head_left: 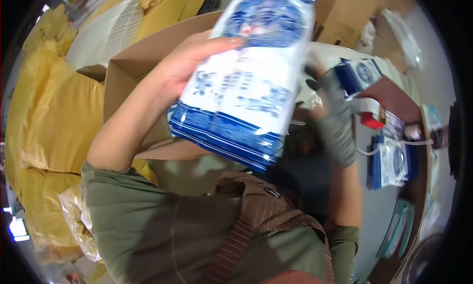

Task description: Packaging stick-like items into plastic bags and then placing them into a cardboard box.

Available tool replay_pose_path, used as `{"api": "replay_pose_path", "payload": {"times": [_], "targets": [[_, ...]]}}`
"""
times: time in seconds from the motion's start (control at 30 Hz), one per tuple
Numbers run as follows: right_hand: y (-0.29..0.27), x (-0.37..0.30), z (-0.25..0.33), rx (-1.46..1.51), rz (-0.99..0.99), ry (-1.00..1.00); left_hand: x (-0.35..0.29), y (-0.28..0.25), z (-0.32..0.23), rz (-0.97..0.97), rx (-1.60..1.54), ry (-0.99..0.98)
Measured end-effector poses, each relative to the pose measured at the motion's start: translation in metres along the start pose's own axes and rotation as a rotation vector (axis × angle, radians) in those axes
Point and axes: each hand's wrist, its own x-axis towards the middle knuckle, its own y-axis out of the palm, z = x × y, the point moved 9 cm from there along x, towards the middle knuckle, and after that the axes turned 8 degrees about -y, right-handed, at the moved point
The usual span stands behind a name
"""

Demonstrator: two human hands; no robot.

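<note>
A large flat plastic bag [246, 87], white with blue bands and a round blue picture, is held up in front of my chest. My bare left hand [194, 52] grips its left edge, thumb across the front and fingers hidden behind. Just beyond the bag's right edge is my right hand [335, 119], in a grey glove and smeared by motion. Its fingers point up toward the bag, but whether they touch it or hold anything is unclear.
An open cardboard box [120, 82] stands behind my left forearm. Yellow sacks [64, 111] pile up at left. On the grey table [364, 205] at right lie blue-and-white packets [391, 161], a red-and-white object [372, 114] and a teal item [396, 227]. Another blue-and-white packet [359, 75] lies farther back.
</note>
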Motion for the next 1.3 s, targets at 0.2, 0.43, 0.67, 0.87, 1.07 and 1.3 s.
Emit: {"api": "replay_pose_path", "payload": {"times": [0.2,0.43,0.67,0.87,1.07,1.3], "targets": [[0.071,-0.023,-0.047,-1.22,0.477,-0.381,0.008,-0.211,0.063,-0.376,0.115,-0.302],[0.061,-0.033,-0.043,-1.052,0.372,-0.378,0.082,-0.336,0.235,-0.571,-0.118,-0.513],[0.058,-0.035,-0.054,-1.039,0.433,-0.307,0.205,-0.324,0.31,-0.299,0.172,-0.343],[0.053,-0.042,-0.063,-1.043,0.42,-0.301,0.215,-0.355,0.363,-0.64,0.268,-0.686],[0.058,-0.042,-0.047,-1.03,0.359,-0.382,0.218,-0.28,0.109,-1.025,0.978,0.391],[-0.081,-0.183,-0.028,-1.197,-0.523,-0.1,0.076,0.148,-0.044,-0.056,0.902,1.267]]}}
